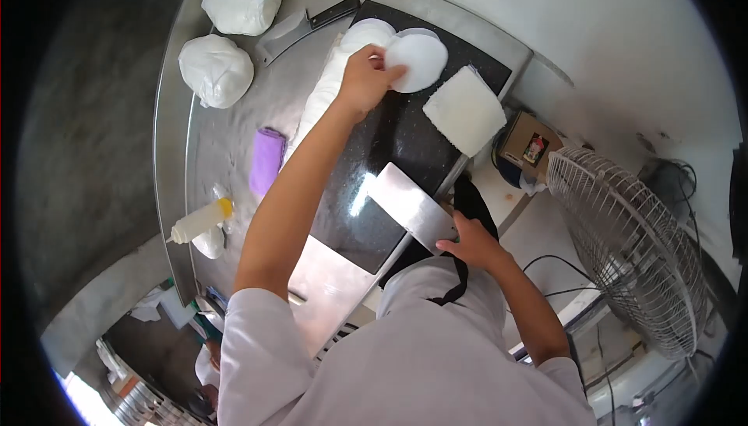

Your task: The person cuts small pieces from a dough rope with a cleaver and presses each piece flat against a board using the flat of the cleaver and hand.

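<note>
My left hand [365,84] reaches to the far end of a black board [374,145], its fingers closed on the edge of a thin white round sheet [418,60]. Beside that sheet, more overlapping white rounds [368,32] lie at the head of a long white row running down the board's left side, partly hidden by my arm. My right hand [477,243], near my waist, grips a broad, shiny rectangular cleaver [411,201]; its handle is hidden. The blade is over the board's near right edge. A folded white cloth [466,110] rests at the board's right.
On the steel counter are two white bags [243,3], a black-handled cleaver [308,28], a purple cloth [268,159] and a yellow-capped squeeze bottle [201,221]. A wire-caged fan [631,247] and a cardboard box [530,144] stand at right. Another person's arm shows at lower left.
</note>
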Demonstrator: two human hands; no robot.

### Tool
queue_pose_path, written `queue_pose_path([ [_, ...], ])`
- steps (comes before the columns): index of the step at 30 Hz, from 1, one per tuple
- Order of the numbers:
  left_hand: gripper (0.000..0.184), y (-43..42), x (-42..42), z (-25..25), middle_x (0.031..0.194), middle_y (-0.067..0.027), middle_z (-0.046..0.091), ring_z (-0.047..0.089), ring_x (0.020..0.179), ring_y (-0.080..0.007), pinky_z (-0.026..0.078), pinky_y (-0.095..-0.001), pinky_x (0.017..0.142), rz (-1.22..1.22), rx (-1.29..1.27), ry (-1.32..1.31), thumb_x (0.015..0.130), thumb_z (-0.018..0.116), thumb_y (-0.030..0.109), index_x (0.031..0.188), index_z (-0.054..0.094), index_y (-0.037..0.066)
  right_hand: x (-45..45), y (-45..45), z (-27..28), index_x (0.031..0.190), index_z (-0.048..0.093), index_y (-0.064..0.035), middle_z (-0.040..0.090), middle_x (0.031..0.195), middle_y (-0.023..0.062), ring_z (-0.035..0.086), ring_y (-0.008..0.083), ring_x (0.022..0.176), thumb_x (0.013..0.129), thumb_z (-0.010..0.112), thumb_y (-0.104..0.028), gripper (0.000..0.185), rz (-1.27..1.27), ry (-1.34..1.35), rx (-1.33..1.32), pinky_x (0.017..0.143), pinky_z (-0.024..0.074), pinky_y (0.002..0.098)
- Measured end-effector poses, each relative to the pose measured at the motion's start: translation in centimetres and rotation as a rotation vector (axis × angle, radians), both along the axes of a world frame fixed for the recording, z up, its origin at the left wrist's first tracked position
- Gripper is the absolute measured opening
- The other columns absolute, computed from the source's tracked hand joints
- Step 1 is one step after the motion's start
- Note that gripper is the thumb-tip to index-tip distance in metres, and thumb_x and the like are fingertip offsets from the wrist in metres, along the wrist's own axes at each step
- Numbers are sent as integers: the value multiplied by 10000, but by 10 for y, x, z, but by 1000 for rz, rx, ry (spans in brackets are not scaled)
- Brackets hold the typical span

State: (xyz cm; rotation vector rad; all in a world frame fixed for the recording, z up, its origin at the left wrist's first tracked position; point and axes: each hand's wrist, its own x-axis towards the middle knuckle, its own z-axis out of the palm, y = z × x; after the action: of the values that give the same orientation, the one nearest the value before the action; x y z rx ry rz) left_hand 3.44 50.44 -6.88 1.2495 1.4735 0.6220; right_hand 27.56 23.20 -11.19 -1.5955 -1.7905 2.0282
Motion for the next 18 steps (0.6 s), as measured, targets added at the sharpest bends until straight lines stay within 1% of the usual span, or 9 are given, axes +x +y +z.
queue_pose_path([
  [1, 386, -1, -6, -8, 992, -97, 695, 666, 848, -156, 539, -284, 765, 196, -113, 40, 856, 821, 105, 1152, 605, -18, 4, 5, 3, 1202, 509, 38, 694, 1062, 314, 684, 484, 1012, 864, 794, -363, 597, 10, -53, 0, 881, 546, 493],
  [4, 439, -33, -33, -21, 1023, -122, 702, 684, 894, -189, 541, -306, 781, 498, -18, 219, 870, 820, 159, 1210, 612, -26, 15, 17, 6, 1200, 511, 31, 698, 1059, 305, 689, 477, 1005, 866, 797, -324, 565, 26, -66, -7, 870, 547, 498],
  [6, 501, -90, -52, 7, 1059, -144, 704, 687, 921, -208, 543, -337, 785, 457, 222, 272, 871, 827, 225, 1238, 601, -31, 15, 24, 18, 1193, 528, 32, 702, 1058, 295, 694, 464, 998, 867, 799, -310, 545, 43, -82, 11, 871, 546, 489],
  [8, 500, -168, -91, -2, 1069, -167, 680, 663, 944, -254, 532, -378, 822, 530, 240, 372, 854, 820, 228, 1232, 598, -13, 15, 25, 22, 1186, 545, 33, 706, 1057, 286, 699, 451, 992, 868, 802, -296, 525, 91, -97, 35, 873, 546, 481],
  [10, 481, -268, -140, -24, 1140, -174, 639, 614, 1021, -322, 500, -457, 878, 632, 374, 848, 828, 807, 205, 1224, 602, 28, 13, 21, 16, 1246, 572, 33, 716, 1063, 274, 691, 460, 1023, 870, 791, -265, 527, 1, 64, 83, 882, 550, 480],
  [11, 477, -318, -158, -31, 1252, -187, 568, 547, 1128, -392, 460, -517, 922, 794, 255, 1140, 810, 799, 221, 1216, 606, 61, 4, 22, 29, 1184, 622, 26, 737, 1051, 240, 720, 399, 1000, 878, 785, -212, 421, -60, 125, 136, 855, 553, 450],
  [12, 557, -369, -178, -34, 1336, -194, 519, 510, 1193, -422, 445, -528, 946, 993, 32, 1317, 807, 812, 314, 1256, 587, 74, -6, 19, 35, 1184, 622, 26, 737, 1051, 240, 720, 399, 1000, 878, 785, -212, 421, 56, 166, 117, 855, 553, 450],
  [14, 639, -446, -204, -37, 1339, -216, 508, 501, 1192, -447, 438, -532, 969, 1379, -207, 1510, 795, 815, 371, 1302, 563, 74, -21, 16, 41, 1176, 641, 15, 743, 1068, 207, 727, 327, 995, 889, 781, -182, 375, 51, 16, 207, 867, 548, 417],
  [18, 544, -547, -231, -76, 1324, -234, 541, 516, 1190, -446, 444, -562, 975, 1450, -345, 1184, 875, 749, 232, 1355, 546, 73, -48, -2, 29, 1180, 646, 17, 740, 1076, 169, 712, 274, 995, 891, 785, -184, 378, 145, 0, 258, 888, 534, 387],
])
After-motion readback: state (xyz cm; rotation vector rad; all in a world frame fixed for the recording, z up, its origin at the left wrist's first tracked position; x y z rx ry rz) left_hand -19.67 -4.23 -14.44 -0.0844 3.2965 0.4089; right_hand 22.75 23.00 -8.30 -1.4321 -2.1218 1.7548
